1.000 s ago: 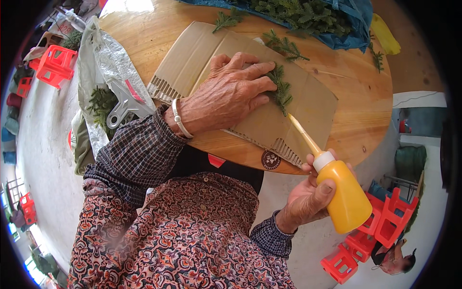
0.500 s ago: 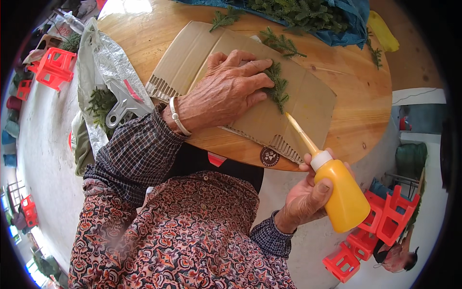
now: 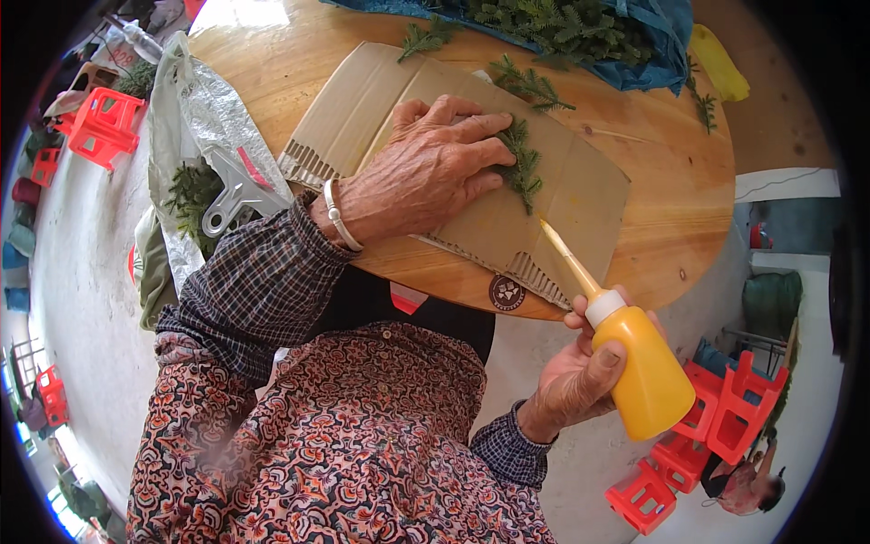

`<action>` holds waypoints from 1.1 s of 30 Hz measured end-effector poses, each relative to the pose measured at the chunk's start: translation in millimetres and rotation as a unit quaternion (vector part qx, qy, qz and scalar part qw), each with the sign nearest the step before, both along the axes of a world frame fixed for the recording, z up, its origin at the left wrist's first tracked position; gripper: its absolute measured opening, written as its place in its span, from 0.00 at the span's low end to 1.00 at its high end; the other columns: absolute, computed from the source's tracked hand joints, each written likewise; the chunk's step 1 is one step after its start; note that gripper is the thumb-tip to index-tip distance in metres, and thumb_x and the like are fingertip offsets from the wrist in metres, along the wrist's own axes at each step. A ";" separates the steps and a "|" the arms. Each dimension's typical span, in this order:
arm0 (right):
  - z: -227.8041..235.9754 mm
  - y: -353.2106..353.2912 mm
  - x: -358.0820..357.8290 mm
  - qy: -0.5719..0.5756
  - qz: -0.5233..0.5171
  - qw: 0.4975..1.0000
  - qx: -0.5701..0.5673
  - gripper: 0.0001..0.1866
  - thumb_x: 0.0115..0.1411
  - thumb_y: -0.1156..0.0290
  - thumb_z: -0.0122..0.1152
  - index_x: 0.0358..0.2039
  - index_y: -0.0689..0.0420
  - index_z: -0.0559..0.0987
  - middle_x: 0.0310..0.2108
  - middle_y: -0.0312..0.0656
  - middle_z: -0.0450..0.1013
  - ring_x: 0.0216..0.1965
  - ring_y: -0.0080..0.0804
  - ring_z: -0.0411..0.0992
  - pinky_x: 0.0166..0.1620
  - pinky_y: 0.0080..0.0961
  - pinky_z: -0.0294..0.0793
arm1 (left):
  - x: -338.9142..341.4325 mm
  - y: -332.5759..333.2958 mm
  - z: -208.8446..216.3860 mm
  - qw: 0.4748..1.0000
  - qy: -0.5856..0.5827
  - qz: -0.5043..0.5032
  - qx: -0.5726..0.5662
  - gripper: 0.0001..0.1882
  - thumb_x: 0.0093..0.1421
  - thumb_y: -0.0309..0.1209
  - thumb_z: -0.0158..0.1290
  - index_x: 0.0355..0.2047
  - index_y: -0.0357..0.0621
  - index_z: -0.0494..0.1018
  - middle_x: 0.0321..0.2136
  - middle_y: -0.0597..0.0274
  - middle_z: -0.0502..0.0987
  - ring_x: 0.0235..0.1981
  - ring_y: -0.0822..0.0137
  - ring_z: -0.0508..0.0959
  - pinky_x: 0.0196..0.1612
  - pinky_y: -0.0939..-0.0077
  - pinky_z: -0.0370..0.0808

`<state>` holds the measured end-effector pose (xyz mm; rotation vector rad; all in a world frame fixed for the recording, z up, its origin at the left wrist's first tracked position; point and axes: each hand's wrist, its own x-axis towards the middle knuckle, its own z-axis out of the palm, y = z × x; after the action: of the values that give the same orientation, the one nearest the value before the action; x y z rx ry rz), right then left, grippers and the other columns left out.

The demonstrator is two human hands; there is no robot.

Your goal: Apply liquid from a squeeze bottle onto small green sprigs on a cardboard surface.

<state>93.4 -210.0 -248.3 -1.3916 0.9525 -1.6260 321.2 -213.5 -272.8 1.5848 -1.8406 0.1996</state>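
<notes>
My left hand [image 3: 435,163] lies palm down on a flattened cardboard sheet [image 3: 580,204]. Its fingertips hold a small green fir sprig [image 3: 523,168] down against the board, and the sprig's upper end is partly hidden by them. In my right hand [image 3: 580,372] is a yellow squeeze bottle [image 3: 648,376] with a white collar, gripped near its neck. The long tapered nozzle [image 3: 569,256] points up and left, its tip close to the sprig's lower end. Whether the tip touches the cardboard I cannot tell.
Two loose sprigs, a left one [image 3: 426,38] and a right one [image 3: 533,84], lie along the cardboard's far edge. A blue bag [image 3: 666,45] of greenery stands on the round wooden table [image 3: 689,195]. Left are a silver sack [image 3: 217,113] and a grey clip [image 3: 237,192]. Red stools [image 3: 745,408] stand right.
Both hands, the sprig and the bottle keep nearly the same positions. The nozzle tip sits very slightly lower, and the whole view has shifted a little.
</notes>
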 end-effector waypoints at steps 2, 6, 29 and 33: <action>0.6 0.2 -1.2 0.002 -0.001 1.000 -0.003 0.30 0.54 0.55 0.56 0.52 0.57 0.61 0.44 0.53 0.69 0.28 0.38 0.72 0.28 0.22 0.73 | 0.5 -0.7 -0.8 1.000 0.001 0.002 -0.001 0.08 0.59 0.38 0.52 0.36 0.54 0.75 0.52 0.68 0.71 0.50 0.62 0.66 0.52 0.57 0.55; 1.6 0.8 -2.7 0.003 0.001 1.000 -0.013 0.29 0.55 0.55 0.55 0.52 0.57 0.61 0.44 0.53 0.69 0.27 0.37 0.72 0.28 0.21 0.72 | 2.4 -0.4 1.5 1.000 0.005 0.007 -0.003 0.07 0.58 0.38 0.52 0.35 0.54 0.75 0.52 0.68 0.71 0.49 0.63 0.66 0.51 0.57 0.54; 2.1 -34.1 19.4 -0.141 -0.024 0.990 0.014 0.21 0.62 0.59 0.53 0.43 0.68 0.71 0.34 0.47 0.74 0.29 0.27 0.73 0.33 0.12 0.72 | 133.8 175.4 25.8 0.902 -0.053 0.428 0.008 0.06 0.51 0.27 0.57 0.31 0.47 0.75 0.46 0.64 0.77 0.47 0.67 0.74 0.52 0.66 0.59; -0.1 -32.2 19.7 -0.138 -0.037 0.990 0.021 0.20 0.62 0.60 0.53 0.43 0.67 0.71 0.33 0.46 0.74 0.29 0.27 0.73 0.33 0.12 0.72 | 122.9 140.4 41.6 0.905 -0.114 0.410 0.002 0.06 0.52 0.29 0.56 0.32 0.49 0.75 0.48 0.66 0.75 0.45 0.67 0.73 0.51 0.65 0.59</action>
<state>113.1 -242.2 -248.4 -1.0784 0.8774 -1.7876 444.1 -73.1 -231.3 2.3365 -1.2050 0.7808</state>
